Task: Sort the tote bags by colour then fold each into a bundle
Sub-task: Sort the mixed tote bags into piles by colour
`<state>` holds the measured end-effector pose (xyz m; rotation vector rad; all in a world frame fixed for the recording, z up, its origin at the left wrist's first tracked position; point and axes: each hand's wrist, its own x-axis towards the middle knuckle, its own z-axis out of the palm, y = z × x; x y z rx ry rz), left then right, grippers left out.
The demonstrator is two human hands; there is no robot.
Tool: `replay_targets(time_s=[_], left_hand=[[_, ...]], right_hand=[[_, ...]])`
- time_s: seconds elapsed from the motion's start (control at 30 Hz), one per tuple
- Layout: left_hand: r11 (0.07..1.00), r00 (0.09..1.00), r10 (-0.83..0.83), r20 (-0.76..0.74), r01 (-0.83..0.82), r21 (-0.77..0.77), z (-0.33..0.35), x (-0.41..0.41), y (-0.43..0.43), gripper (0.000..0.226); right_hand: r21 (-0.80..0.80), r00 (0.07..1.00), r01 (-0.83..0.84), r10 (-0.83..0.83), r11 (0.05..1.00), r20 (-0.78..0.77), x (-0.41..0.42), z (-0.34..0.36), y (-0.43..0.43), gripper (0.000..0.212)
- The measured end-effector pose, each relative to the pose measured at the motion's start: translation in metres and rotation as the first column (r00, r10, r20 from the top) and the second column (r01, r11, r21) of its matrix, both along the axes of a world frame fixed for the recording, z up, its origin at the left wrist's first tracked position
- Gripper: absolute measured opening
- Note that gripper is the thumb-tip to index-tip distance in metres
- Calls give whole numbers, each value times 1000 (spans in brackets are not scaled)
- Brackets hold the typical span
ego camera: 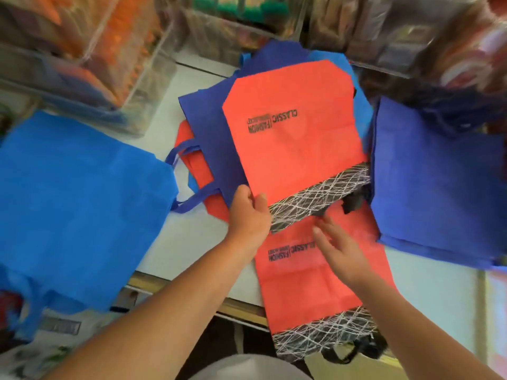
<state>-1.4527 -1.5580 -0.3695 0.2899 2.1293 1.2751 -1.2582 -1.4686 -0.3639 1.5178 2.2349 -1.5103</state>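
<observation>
1. Gripping the near left corner of item 2: left hand (248, 212), thumb on top of the fabric, fingers curled under its edge.
2. Upper orange-red tote bag (290, 133): matte fabric, black "CLASSIC FASHION" print reading upside down, and a black band with white scribbled lines along its near end. It lies flat just beyond both hands, on top of a mixed heap.
3. Right hand (337, 248): fingers straight and spread, holding nothing, motion-blurred. It is over item 4; contact cannot be told.
4. Lower orange-red tote bag (307, 292): same print and scribbled band as item 2. It lies beneath the right hand, its banded end hanging over the near edge of the bench (197, 242).
5. Dark blue tote bag (208, 138): under item 2, beyond the left hand, loop handles pointing left, more orange-red fabric showing beneath them.
6. Light blue tote bag (76, 201): plain, spread flat, well left of the left hand.
7. Dark blue pile (439, 187): plain, right of the right hand.
</observation>
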Motion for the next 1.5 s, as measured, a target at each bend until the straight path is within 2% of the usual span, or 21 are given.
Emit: replay_targets(time_s=[0.07, 0.1, 0.2, 0.27, 0.33, 0.4, 0.43, 0.47, 0.53, 0.57, 0.63, 0.7, 0.73, 0.8, 0.9, 1.03, 1.1, 1.23, 1.33, 1.43, 1.5], left_hand=[[997, 998, -29, 60, 25, 72, -5, 20, -51, 2], [997, 993, -59, 107, 53, 60, -8, 34, -76, 13], [969, 963, -200, 182, 221, -106, -26, 82, -130, 12], [903, 907, -310, 284, 374, -211, -27, 100, -141, 17], [790, 812, -436, 388, 552, -268, -14, 95, -141, 36], [680, 782, -526, 336, 623, -386, 1, 73, -140, 64], [690, 821, -524, 227, 566, -451, 3, 57, -139, 69], [755, 876, -475, 85, 456, -471, 5, 36, -138, 65], [909, 956, -267, -124, 207, -361, 1, -6, -128, 38], [950, 971, -177, -162, 126, -286, 1, -26, -117, 23], [981, 992, -93, -90, 76, -177, -6, -57, -88, 14], [991, 994, -71, 82, 80, -107, -22, -73, -57, 23], [992, 991, -52, 124, 65, -105, -30, -76, -43, 29], [989, 988, 60, 141, -39, -144, -46, -79, -26, 37], [959, 939, 252, 236, -209, -192, -48, -84, -12, 31], [950, 944, 158, 289, -66, -305, -51, -78, -1, 37], [943, 946, 106, 307, 3, -332, -52, -70, 3, 42], [939, 992, 30, 127, 16, -343, -44, -55, 17, 30], [967, 997, -62, -53, 47, -249, -28, -52, 21, 22], [994, 950, -31, -311, -3, -107, 4, -73, 14, 16], [999, 910, 38, -414, -39, 6, 34, -93, 5, 10]], right_hand=[[259, 989, 126, -102, 958, -103, 8, 25, -7, 28], [390, 985, 153, -109, 908, -134, 15, 33, -11, 22], [712, 996, 49, 16, 700, -84, 21, 52, -24, 25], [767, 991, -38, 123, 641, -54, 17, 49, -33, 20], [682, 978, -183, 201, 708, 54, 9, 32, -41, 43], [428, 936, -337, 250, 839, 246, 3, 5, -43, 66], [264, 887, -397, 293, 879, 358, 0, -7, -43, 71], [135, 836, -430, 337, 893, 433, 0, -17, -43, 74], [71, 800, -438, 352, 896, 486, 5, -29, -44, 81], [81, 799, -429, 335, 900, 500, 8, -29, -47, 84], [77, 774, -426, 319, 902, 546, 16, -26, -54, 85], [36, 730, -416, 311, 909, 609, 21, -20, -57, 86], [55, 738, -404, 290, 913, 610, 21, -16, -57, 88], [198, 839, -355, 218, 914, 498, 14, -11, -53, 92], [294, 912, -338, 234, 894, 336, -4, -18, -45, 83], [162, 914, -325, 264, 932, 309, -12, -35, -33, 96], [136, 922, -310, 264, 941, 282, -10, -38, -27, 94], [15, 921, -293, 278, 956, 272, -6, -26, -18, 68], [-69, 943, -233, 243, 970, 229, -1, -19, -12, 66], [-176, 973, -120, 151, 977, 174, -3, -9, -7, 64], [-76, 994, -21, 29, 997, 103, -15, 8, -2, 69]])
